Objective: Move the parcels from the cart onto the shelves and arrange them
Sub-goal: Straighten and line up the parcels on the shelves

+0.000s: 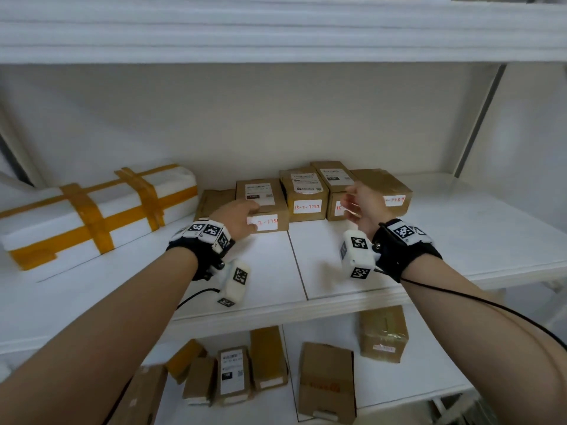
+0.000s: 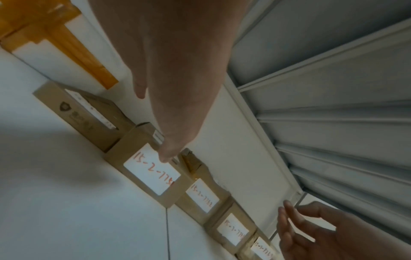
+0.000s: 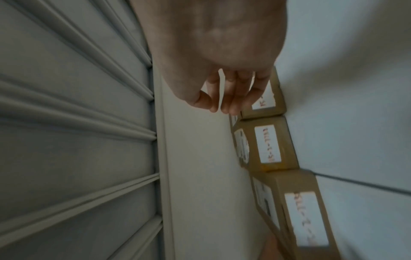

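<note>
Left hand (image 1: 237, 216) lay flat-fingered on the front parcel (image 1: 266, 210); right hand (image 1: 365, 205) hovered relaxed, empty. Step: aligning the row. Next: probably nudge it flush.

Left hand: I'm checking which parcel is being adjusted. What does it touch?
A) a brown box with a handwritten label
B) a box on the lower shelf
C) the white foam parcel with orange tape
A: the left hand rests its fingers on the brown box, at its handwritten label.
</note>
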`<state>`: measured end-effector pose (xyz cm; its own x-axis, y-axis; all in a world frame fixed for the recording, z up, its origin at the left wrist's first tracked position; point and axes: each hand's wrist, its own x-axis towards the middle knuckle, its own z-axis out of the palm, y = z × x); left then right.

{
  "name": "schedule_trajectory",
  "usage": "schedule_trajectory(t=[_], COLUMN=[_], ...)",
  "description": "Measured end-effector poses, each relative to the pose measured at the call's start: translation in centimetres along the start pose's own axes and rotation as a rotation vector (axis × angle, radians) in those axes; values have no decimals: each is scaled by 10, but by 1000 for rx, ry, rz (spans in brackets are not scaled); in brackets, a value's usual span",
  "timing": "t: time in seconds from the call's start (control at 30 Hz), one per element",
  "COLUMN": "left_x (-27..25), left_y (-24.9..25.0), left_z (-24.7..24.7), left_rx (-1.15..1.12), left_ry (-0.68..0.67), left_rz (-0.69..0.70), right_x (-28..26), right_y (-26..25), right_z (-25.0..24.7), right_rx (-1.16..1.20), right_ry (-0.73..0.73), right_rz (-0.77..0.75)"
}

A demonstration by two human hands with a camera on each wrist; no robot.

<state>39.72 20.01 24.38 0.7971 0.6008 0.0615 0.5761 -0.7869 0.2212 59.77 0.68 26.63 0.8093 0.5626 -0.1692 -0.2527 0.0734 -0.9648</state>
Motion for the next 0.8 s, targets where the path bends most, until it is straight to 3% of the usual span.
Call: schedule_trajectory(t=[0.43,0.67,0.8], left_x=[-129,-193,-218], left_y=[-18,-17,-1], left_z=[-112,-178,-223], left_rx=[-64,-88,-177], left_ry=[169,274,236], left_rz=[77,185,193], right_x=[-149,-234,-271], right_y=[-37,-81,-116], right_z=[105,153,172], right_rx=[100,96,79], right_ry=[-192,-271,-332], right_rz=[-24,-141,-232])
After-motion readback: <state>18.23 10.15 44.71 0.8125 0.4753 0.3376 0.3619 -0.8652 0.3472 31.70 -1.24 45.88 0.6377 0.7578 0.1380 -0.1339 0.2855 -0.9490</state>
